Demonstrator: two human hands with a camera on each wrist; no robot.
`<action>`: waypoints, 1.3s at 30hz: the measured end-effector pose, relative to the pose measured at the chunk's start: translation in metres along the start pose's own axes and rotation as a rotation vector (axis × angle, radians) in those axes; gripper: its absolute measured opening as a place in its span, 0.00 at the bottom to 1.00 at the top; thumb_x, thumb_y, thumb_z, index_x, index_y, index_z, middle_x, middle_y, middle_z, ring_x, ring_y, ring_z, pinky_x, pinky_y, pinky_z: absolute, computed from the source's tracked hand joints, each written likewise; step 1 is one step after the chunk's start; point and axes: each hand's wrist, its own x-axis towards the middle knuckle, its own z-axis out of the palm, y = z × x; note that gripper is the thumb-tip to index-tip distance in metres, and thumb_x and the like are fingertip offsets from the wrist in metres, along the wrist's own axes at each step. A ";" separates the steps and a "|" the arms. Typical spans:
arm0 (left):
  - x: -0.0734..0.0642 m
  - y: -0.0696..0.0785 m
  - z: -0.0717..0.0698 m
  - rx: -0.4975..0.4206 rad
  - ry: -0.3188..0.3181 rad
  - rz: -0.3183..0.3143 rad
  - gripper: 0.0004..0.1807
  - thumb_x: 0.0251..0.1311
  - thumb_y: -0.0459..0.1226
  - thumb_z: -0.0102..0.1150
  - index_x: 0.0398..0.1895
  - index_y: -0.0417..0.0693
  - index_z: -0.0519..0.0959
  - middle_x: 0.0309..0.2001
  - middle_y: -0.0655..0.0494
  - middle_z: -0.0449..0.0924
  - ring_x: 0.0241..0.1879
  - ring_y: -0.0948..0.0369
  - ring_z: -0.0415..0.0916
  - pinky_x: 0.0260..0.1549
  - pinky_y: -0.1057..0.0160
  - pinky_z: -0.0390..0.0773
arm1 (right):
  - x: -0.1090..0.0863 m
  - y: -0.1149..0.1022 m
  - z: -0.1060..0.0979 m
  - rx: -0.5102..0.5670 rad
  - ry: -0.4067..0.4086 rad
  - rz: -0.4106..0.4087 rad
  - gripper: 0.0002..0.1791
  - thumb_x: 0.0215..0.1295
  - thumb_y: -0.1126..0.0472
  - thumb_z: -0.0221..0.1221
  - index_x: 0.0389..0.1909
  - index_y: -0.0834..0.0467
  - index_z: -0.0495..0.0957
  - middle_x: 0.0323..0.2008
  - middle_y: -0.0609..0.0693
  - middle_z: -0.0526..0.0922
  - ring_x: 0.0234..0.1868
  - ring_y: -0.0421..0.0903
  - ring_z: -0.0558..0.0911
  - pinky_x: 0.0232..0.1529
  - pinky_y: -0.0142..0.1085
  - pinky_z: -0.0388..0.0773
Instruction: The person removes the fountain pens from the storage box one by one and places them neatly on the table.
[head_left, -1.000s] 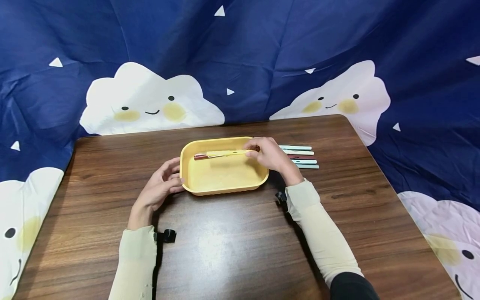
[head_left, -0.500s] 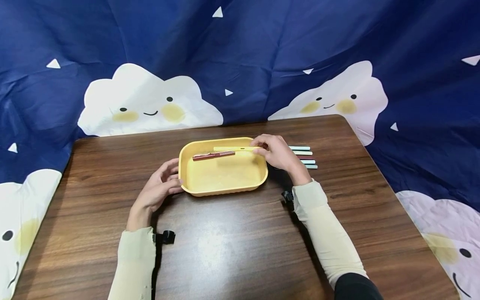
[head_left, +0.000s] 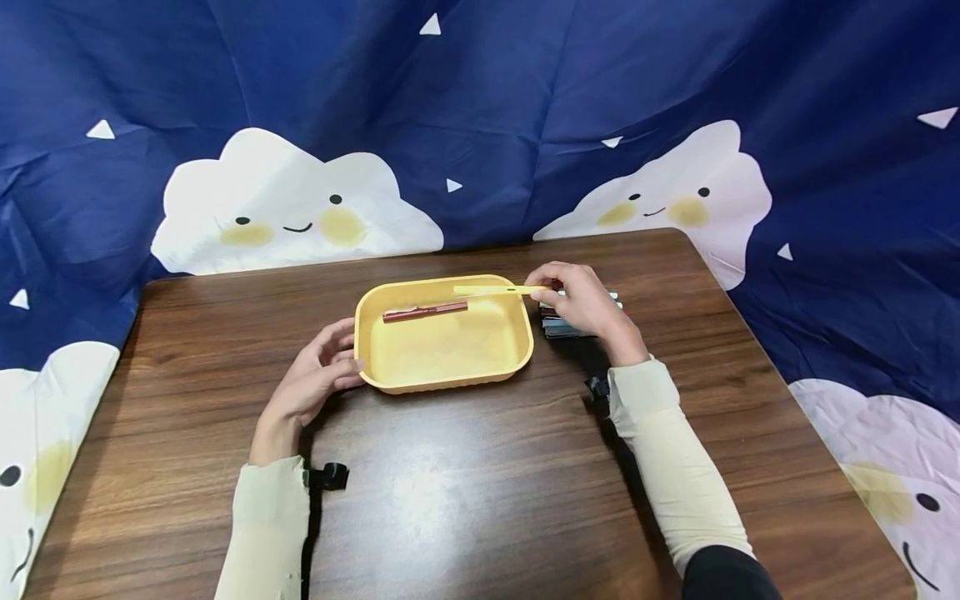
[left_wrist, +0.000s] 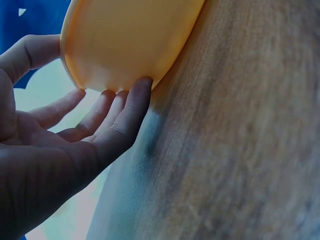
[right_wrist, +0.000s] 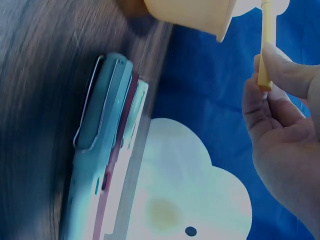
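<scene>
A yellow tray (head_left: 442,385) sits on the table, and inside it lies a dark red pen (head_left: 425,312) with a clip. My left hand (head_left: 315,375) holds the tray's left end; in the left wrist view its fingertips press the outer wall (left_wrist: 130,45). With thumb and fingers, my right hand (head_left: 576,298) pinches one end of a slim yellow pen (head_left: 483,290). This pen is raised over the tray's far right corner, pointing left. Under the right hand, several pens (right_wrist: 100,130) lie side by side on the table, partly hidden in the head view.
The brown wood table (head_left: 450,492) extends around the tray. A blue curtain (head_left: 495,100) with white clouds hangs along its far edge. The row of pens lies close to the tray's right end.
My right hand has moved right and slightly away with the yellow pen, off the dark red pen, which stays in the tray. The left hand keeps its place at the tray.
</scene>
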 end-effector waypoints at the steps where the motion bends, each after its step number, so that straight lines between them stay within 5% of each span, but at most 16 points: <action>1: 0.000 0.000 0.000 -0.001 0.000 -0.001 0.42 0.62 0.20 0.56 0.78 0.41 0.53 0.68 0.37 0.59 0.57 0.54 0.75 0.47 0.57 0.85 | 0.000 0.001 -0.001 -0.005 0.001 0.002 0.05 0.63 0.71 0.67 0.38 0.61 0.85 0.34 0.53 0.85 0.36 0.48 0.80 0.41 0.43 0.77; 39: 0.000 0.001 -0.001 0.003 -0.002 0.005 0.41 0.62 0.20 0.55 0.78 0.39 0.53 0.70 0.32 0.57 0.58 0.53 0.75 0.46 0.58 0.85 | -0.016 0.054 -0.032 -0.014 0.037 0.160 0.05 0.67 0.68 0.64 0.42 0.62 0.84 0.38 0.57 0.85 0.37 0.50 0.76 0.38 0.38 0.71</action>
